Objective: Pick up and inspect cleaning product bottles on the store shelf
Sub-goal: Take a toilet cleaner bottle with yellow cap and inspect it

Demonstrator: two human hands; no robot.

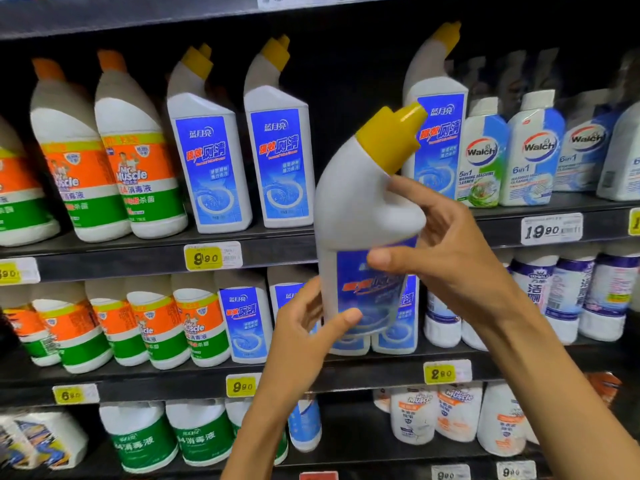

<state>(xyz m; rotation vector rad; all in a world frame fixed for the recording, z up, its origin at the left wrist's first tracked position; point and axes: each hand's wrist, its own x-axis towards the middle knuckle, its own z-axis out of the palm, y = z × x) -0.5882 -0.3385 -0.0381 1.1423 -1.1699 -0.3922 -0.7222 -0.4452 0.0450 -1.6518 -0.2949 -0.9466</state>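
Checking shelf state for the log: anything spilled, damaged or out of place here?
No spill or damage visible. One oddity: a gap in the yellow-capped row on the upper shelf. The held bottle, tilted and gripped by left hand and right hand, matches that row.

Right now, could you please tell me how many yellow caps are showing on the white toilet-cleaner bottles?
4: two yellow caps at the top shelf's middle, one further right, one on the white blue-labelled bottle in both hands. Partly hidden caps sit behind.
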